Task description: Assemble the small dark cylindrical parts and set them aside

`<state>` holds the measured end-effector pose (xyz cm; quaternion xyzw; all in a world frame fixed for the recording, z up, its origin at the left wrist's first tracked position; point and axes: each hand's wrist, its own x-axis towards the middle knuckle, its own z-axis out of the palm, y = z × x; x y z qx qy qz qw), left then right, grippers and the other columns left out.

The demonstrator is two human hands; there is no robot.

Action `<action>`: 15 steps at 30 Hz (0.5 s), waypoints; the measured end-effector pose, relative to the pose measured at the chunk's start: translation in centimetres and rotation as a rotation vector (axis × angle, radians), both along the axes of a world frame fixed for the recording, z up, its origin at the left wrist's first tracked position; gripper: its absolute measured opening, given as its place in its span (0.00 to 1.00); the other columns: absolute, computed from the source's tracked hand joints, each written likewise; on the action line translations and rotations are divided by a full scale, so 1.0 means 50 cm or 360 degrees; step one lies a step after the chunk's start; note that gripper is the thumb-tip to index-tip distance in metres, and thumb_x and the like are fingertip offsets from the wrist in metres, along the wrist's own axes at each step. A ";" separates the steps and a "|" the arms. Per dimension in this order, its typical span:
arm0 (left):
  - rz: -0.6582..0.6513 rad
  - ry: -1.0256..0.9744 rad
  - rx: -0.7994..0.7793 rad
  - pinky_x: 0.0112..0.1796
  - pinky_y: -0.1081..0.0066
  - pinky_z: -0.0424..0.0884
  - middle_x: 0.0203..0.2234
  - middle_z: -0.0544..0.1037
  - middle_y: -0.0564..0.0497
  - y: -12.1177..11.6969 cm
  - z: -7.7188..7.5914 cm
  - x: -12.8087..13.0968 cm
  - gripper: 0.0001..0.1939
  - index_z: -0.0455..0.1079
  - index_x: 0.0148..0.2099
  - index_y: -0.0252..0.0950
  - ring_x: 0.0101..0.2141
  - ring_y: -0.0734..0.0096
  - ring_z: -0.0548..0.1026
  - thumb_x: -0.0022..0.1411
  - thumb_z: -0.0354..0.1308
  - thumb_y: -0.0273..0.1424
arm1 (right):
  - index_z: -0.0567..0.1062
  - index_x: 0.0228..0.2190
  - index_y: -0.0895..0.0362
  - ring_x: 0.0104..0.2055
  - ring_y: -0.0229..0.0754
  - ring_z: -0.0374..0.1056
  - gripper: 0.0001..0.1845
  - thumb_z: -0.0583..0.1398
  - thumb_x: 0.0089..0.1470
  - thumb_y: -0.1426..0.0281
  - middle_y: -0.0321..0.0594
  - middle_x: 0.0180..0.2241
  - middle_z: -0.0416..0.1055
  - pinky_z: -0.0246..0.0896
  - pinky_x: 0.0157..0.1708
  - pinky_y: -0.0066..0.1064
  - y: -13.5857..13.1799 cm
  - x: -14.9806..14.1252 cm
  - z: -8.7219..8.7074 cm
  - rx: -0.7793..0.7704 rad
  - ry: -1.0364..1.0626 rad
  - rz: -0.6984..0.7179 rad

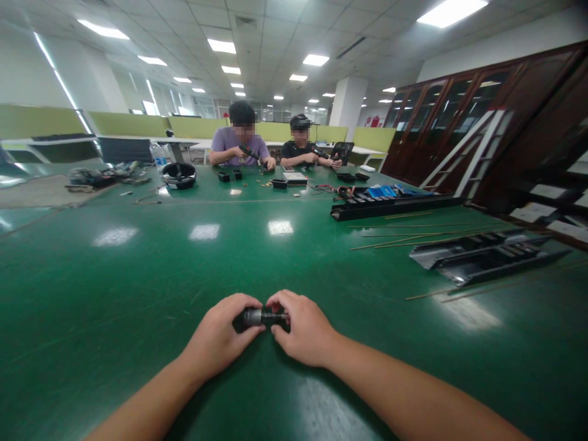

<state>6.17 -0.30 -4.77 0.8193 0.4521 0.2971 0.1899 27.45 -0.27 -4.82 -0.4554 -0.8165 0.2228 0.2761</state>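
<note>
On the green tabletop (202, 263), close in front of me, lies or hovers a short dark cylindrical metal part (254, 316), a grey wider barrel at its left and a thinner dark shaft toward its right. Around the barrel end curls my left hand (220, 334), thumb below and fingers above. My right hand (305, 327) is closed about the thin end, fingertips hiding its tip. The part's exact kind is too small and blurred to tell. Whether it touches the table cannot be seen.
Across the table sit two people, a purple sleeve (219, 153) and a black shirt (289, 150), each holding a dark power tool. Black metal channels (395, 205) and thin rods (390, 236) lie right. Behind stands a stepladder (478, 153); a black headset (179, 176) rests far left.
</note>
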 end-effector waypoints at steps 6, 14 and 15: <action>-0.0017 0.0015 0.0019 0.44 0.64 0.70 0.40 0.77 0.50 -0.002 -0.008 -0.001 0.11 0.69 0.46 0.41 0.41 0.64 0.75 0.60 0.61 0.31 | 0.71 0.44 0.52 0.41 0.43 0.67 0.18 0.62 0.48 0.74 0.37 0.40 0.72 0.58 0.41 0.32 0.000 -0.001 -0.001 -0.0002 0.0002 0.0033; 0.0152 -0.0254 -0.0218 0.53 0.59 0.68 0.51 0.75 0.48 0.004 -0.003 0.005 0.15 0.61 0.54 0.42 0.52 0.62 0.73 0.67 0.54 0.38 | 0.71 0.44 0.53 0.37 0.41 0.66 0.20 0.64 0.47 0.74 0.37 0.40 0.73 0.57 0.37 0.31 0.000 -0.001 -0.002 -0.0021 -0.0011 -0.0011; 0.0172 -0.0302 -0.0243 0.53 0.59 0.69 0.51 0.75 0.47 0.004 0.000 0.006 0.15 0.60 0.54 0.42 0.52 0.63 0.74 0.67 0.52 0.38 | 0.71 0.45 0.53 0.37 0.41 0.66 0.21 0.64 0.47 0.74 0.37 0.40 0.73 0.57 0.37 0.31 0.000 0.000 -0.002 -0.0024 -0.0009 -0.0006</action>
